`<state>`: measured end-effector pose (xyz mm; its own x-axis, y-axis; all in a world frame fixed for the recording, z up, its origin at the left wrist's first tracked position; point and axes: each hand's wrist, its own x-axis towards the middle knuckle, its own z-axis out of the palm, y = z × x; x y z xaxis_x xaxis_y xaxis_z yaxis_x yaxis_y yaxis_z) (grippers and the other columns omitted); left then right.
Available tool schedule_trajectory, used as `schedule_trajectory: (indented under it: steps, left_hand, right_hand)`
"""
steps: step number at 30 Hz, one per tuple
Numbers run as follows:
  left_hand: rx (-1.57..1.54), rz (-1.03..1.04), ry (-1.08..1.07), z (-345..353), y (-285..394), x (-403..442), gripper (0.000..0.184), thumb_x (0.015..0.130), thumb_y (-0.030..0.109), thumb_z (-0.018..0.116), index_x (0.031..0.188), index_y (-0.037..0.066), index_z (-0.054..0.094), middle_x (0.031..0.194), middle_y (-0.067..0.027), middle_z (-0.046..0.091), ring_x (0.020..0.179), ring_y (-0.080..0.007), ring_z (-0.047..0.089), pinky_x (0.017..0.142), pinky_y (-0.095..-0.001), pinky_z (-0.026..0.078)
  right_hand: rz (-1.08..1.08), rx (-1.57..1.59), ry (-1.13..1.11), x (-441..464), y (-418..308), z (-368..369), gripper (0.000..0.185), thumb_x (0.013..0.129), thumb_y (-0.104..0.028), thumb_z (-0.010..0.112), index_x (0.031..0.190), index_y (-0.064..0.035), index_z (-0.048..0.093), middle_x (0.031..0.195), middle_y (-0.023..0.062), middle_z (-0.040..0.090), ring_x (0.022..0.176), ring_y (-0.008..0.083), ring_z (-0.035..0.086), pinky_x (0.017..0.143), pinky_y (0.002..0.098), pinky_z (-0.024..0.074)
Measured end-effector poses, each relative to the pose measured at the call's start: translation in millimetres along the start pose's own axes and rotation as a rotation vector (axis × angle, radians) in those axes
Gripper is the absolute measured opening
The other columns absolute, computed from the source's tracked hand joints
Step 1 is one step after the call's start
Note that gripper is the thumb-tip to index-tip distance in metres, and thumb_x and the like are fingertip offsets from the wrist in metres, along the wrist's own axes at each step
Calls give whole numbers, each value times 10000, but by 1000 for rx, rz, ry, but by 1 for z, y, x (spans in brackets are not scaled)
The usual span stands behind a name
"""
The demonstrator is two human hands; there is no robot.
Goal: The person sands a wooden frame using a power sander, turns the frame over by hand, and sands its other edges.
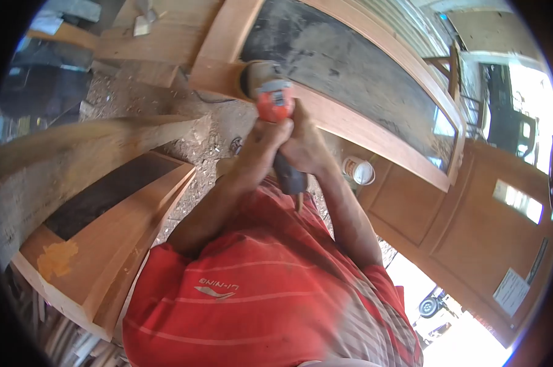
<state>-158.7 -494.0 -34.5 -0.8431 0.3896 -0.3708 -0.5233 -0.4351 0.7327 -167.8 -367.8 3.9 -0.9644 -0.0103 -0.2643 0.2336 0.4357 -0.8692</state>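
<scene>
red short-sleeved shirt, pale stripes, white logo

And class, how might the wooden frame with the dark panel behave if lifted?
The wooden frame would probably stay stiff, given its broad timber. Its length suggests awkward, fairly heavy handling. The dark panel might be fragile: its bright patch hints at glass.
</scene>
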Motion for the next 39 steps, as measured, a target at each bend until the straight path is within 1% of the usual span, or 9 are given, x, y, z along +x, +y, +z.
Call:
schedule_trajectory:
  steps: [2,7,10,14,22,25,30,36,39]
  left_hand:
    - [-32,-47,-53,-6,-2,1,354,1080,366,602,1137,28,688,958,20,658,852,-40,598,753,-241,496]
    - [111,13,-64,38,-25,0,320,1081,344,603,1106,37,690,947,27,658,875,-48,598,752,-255,498]
    - [116,75,-234,81,-56,11,405,1098,387,559,1258,23,641,1096,-22,661,1016,-66,619,860,-254,516]
    - [-34,-222,-582,132,-101,29,355,1082,345,594,1256,37,631,1182,-32,640,1106,-75,583,942,-294,498]
    - [31,-264,-623,165,-145,38,281,1071,304,625,1124,37,694,1096,-20,669,1024,-84,620,896,-304,519]
    - [61,-194,-579,123,-121,27,289,1087,315,610,1140,44,692,1074,-7,673,995,-73,621,869,-300,517]
    - [101,-209,-290,26,-46,0,536,1088,422,567,1462,41,523,1333,-82,634,1227,-176,626,1083,-380,482]
    - [-28,-157,-22,-27,12,-22,624,1104,500,473,1526,40,475,1439,-122,608,1337,-229,595,1147,-427,453]
    - [8,-234,-138,-11,1,-24,627,1094,485,513,1538,45,461,1447,-109,603,1337,-223,591,1141,-428,455]
  right_hand:
    - [53,-55,-11,4,5,3,573,901,-289,710,1238,104,466,1003,407,687,1041,540,701,869,555,553]
    - [45,4,79,-24,41,-34,593,892,-336,761,1259,58,512,1076,347,716,1039,528,711,885,546,559]
    - [64,59,200,-55,65,-72,588,910,-338,764,1308,24,527,1110,264,743,1016,415,748,868,487,581]
    - [250,169,343,-102,99,-126,504,965,-306,702,1343,-2,568,1098,148,738,979,198,693,828,385,577]
    - [338,197,481,-134,129,-152,524,961,-391,684,1299,2,609,1081,120,710,960,181,665,827,374,558]
    - [280,94,448,-115,87,-116,501,930,-305,745,1299,7,616,1134,162,733,1056,216,683,884,393,560]
    - [251,-15,155,-58,33,-42,631,928,-331,671,1348,97,476,1067,360,720,1047,534,713,904,568,568]
    - [119,23,-18,-12,-1,27,615,910,-357,702,1184,140,466,979,406,694,959,557,710,826,581,570]
    - [185,-6,60,-35,2,7,628,903,-342,689,1224,149,463,984,392,704,988,556,708,871,585,562]
